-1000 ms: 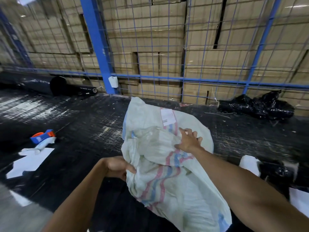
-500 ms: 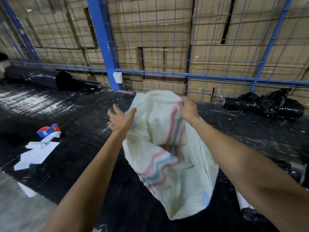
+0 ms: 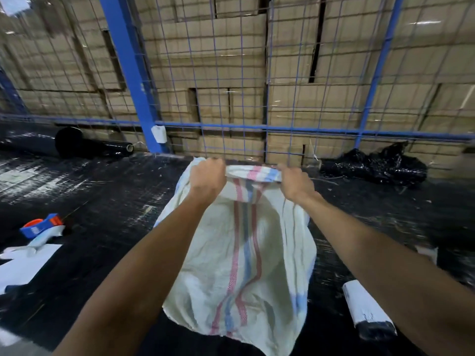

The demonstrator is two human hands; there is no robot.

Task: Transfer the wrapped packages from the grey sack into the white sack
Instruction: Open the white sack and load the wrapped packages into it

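The white sack [image 3: 239, 253] with its red and blue stripes now hangs full length in the air, held up by its top edge in front of the blue wire fence [image 3: 231, 127]. A second ago it lay half crumpled with the hands on its middle and side; since then both hands have climbed to the rim and lifted it clear. The left hand [image 3: 207, 176] and the right hand [image 3: 295, 182] each have their fingers curled tightly round the bunched rim, a short stretch of rolled cloth taut between them. The sack looks limp and flat, so it is probably empty, and the mouth is not yet spread open. My reading is that the sack is being shaken out and readied to receive packages.

Below and to the right of the sack, a wrapped package [image 3: 365, 308] in white and dark film lies on the black surface [image 3: 102, 201]. No grey sack is plainly in view. Far left of the sack lie a blue and orange tape dispenser [image 3: 41, 224] and white paper sheets [image 3: 23, 263].
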